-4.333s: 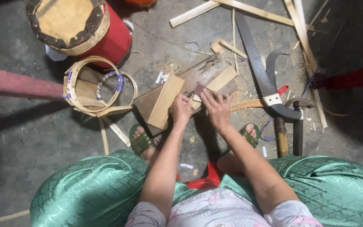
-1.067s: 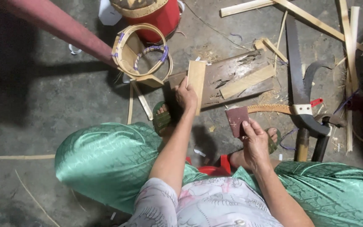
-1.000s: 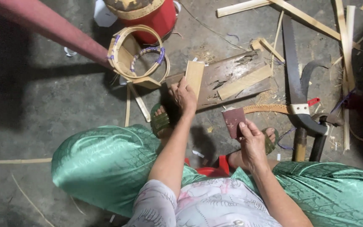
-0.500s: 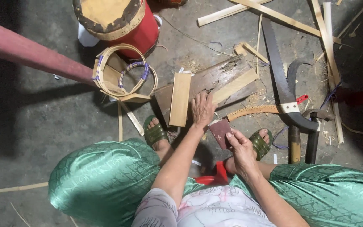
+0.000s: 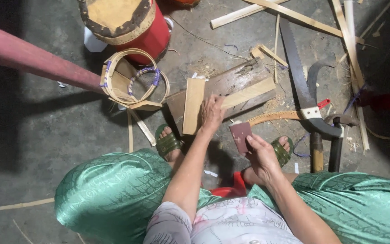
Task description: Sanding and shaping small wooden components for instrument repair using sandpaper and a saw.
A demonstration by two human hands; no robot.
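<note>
A bare grey concrete floor point(image 5: 32, 135) fills the view, dusty and stained, darker along the left edge and in the upper right corner where shadow falls. Pale wood shavings and sawdust point(image 5: 204, 70) are scattered over its middle. Long thin strips of split bamboo point(image 5: 303, 16) lie crosswise near the top, and another thin strip point(image 5: 16, 205) lies at the lower left. A red cylindrical drum with a tan hide top point(image 5: 125, 22) stands at the upper edge. No wall or window shows.

Single head-worn view, straight down, close over own knees, hands and littered floor point(image 5: 32, 135).
</note>
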